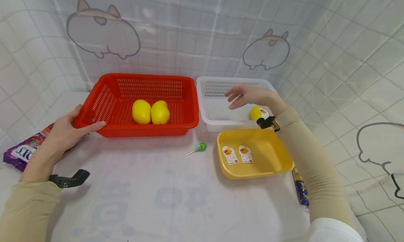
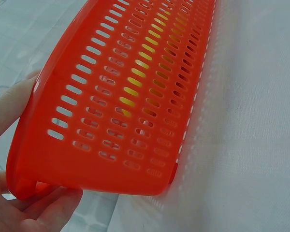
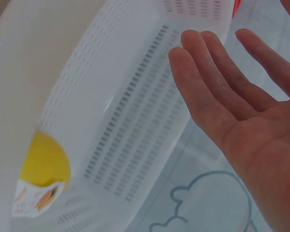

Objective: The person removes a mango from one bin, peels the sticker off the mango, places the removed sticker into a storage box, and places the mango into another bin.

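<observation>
My left hand (image 1: 67, 128) grips the near left corner of the red basket (image 1: 148, 131). In the left wrist view its thumb lies on the rim and its fingers curl beneath. Two yellow mangoes (image 1: 141, 112) sit side by side in that basket. Over the white basket (image 1: 217, 123), my right hand (image 1: 247, 94) hovers with its fingers apart, holding nothing. The right wrist view shows those fingers loosely extended. One yellow mango (image 3: 46, 159) with a white label (image 3: 37, 197) lies in the white basket's near right corner, partly hidden.
A yellow tray (image 1: 255, 174) holding two mango labels (image 1: 230, 155) stands in front of the white basket. A green lollipop (image 1: 201, 147) lies left of it. Purple packaging (image 1: 23, 150) is under my left forearm; a dark blue packet (image 1: 302, 193) lies by the right sleeve.
</observation>
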A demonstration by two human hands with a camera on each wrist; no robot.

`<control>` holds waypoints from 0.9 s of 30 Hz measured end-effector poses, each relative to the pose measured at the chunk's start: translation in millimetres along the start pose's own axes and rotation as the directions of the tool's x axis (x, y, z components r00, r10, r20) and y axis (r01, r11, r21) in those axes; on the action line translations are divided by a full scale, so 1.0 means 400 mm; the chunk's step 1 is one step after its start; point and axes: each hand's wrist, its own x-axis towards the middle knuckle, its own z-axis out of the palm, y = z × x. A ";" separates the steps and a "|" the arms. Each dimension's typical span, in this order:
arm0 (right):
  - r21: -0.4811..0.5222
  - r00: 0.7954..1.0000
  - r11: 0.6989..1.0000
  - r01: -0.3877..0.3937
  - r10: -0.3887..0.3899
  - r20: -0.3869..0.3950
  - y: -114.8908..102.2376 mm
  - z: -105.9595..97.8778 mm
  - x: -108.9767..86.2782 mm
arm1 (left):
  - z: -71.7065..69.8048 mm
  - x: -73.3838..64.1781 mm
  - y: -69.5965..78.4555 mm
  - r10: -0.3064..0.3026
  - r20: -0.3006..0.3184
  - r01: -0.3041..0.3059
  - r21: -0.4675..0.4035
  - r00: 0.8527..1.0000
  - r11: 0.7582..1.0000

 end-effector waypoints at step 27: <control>0.095 0.995 0.991 -0.098 0.100 -0.009 0.134 -0.053 -0.026 | 0.002 -0.002 -0.002 0.006 -0.004 -0.006 -0.003 1.000 1.000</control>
